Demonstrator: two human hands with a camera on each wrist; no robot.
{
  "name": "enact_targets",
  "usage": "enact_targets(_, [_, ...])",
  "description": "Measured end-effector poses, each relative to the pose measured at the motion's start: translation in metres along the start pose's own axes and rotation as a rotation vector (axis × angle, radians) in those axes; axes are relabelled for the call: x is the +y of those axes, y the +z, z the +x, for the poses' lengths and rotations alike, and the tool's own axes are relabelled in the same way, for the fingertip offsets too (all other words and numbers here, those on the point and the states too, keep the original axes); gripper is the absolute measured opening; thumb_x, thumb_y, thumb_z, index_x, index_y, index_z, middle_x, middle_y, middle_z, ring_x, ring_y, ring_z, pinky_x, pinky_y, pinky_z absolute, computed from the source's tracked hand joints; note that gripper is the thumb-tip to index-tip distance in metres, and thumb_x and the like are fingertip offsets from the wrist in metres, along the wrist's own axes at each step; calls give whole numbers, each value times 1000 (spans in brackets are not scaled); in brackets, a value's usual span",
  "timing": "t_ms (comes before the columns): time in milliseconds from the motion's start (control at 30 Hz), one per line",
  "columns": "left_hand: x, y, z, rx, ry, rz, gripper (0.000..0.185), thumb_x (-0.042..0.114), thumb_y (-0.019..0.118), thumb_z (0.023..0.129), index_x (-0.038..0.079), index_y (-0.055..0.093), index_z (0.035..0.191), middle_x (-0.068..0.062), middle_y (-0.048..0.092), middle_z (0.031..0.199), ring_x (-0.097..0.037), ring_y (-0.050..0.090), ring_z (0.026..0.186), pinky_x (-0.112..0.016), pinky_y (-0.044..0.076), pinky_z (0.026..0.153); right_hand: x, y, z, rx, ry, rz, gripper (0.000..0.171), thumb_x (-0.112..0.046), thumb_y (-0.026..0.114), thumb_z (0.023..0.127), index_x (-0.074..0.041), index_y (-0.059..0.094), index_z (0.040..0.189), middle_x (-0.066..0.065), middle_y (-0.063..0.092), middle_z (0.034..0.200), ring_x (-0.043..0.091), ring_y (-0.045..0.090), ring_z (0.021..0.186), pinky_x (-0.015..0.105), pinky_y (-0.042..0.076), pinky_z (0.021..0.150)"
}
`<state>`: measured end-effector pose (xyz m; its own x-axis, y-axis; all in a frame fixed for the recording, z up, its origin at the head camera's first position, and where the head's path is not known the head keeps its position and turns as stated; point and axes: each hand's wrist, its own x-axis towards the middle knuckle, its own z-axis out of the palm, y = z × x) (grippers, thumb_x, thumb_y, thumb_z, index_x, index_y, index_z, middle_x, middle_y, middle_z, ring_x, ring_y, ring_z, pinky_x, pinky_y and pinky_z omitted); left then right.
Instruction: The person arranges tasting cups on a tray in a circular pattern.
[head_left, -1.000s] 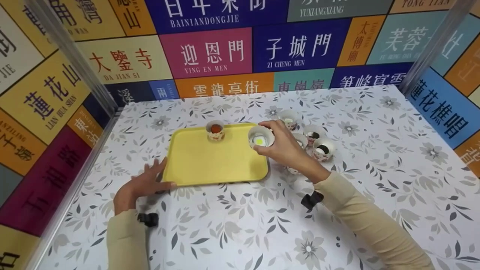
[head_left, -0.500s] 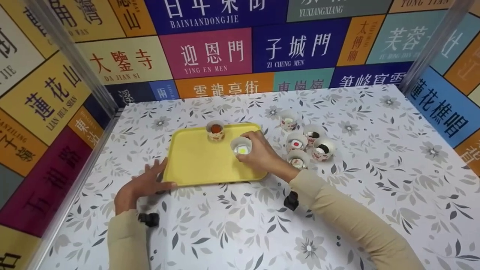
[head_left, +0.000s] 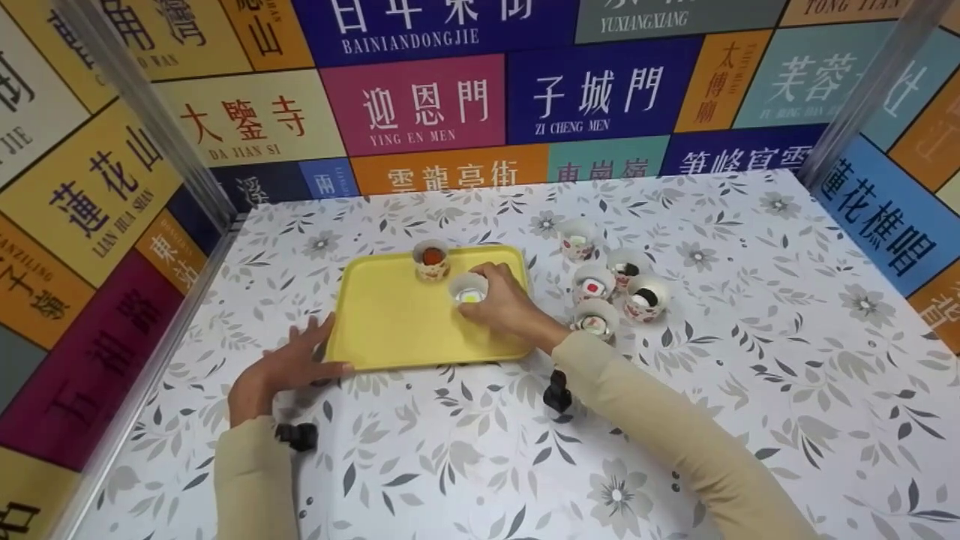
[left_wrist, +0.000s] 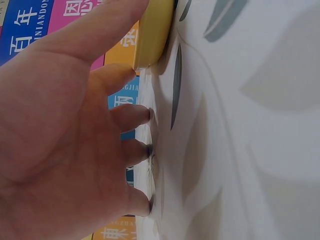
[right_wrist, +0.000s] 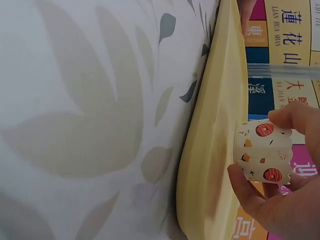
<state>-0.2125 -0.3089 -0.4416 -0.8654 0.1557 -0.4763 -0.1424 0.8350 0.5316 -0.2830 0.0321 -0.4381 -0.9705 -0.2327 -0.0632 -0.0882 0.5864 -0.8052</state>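
Note:
My right hand [head_left: 510, 304] pinches a white paper cupcake cup [right_wrist: 261, 150] between thumb and fingers, over the right half of a yellow tray [head_left: 397, 330]. Red and yellow prints cover the cup's side. A white piece with a yellow-green centre shows inside it in the head view. At the tray's near left corner is my left hand [head_left: 289, 364], fingers spread; its thumb and index finger touch the rim, while the other fingertips [left_wrist: 145, 150] rest on the tablecloth. Near the tray's far edge stands another cupcake cup [head_left: 431, 270] with an orange-brown filling.
Several more filled paper cups stand grouped right of the tray, including one with a red-centred piece [head_left: 592, 286] and one with a black-and-white piece [head_left: 645, 301]. A floral cloth [head_left: 465, 457] covers the table. Colourful sign-printed panels [head_left: 420, 105] enclose the back and sides.
My right hand has carried the cup leftward from the tray's right edge to further over the tray, uncovering the grouped cups. My left hand has stayed at the corner.

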Motion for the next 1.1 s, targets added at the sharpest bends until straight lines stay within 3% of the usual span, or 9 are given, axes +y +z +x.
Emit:
enact_targets(200, [-1,0,0,6,-25,-28,112,67,70,81,36,-5,160,-8,-18,168,-41,-26,151,-75,-16,113,-1,9,10,-9,5,46,67,-23,80,81,-6,51,139,16,49,131,27,55,117,36,45,111])
enact_targets(400, [1,3,1,-11,-29,-39,112,67,69,81,38,-5,159,-7,-19,168,-40,-27,151,-75,-16,113,0,13,19,21,24,54,64,-20,81,81,-4,52,136,16,50,127,25,56,111,34,49,103])
enact_targets(533, [1,2,0,-12,-45,-59,111,66,70,80,41,-4,159,-4,-19,168,-38,-28,151,-75,-17,113,1,14,25,15,33,63,63,-21,80,82,-5,52,137,14,49,129,24,55,113,35,48,105])
enact_targets(1100, [1,0,1,1,12,-1,112,65,69,83,32,-4,161,-14,-16,168,-44,-24,151,-77,-14,112,-2,11,43,-6,56,66,71,-20,76,88,-4,41,148,14,43,148,27,47,134,38,41,116])
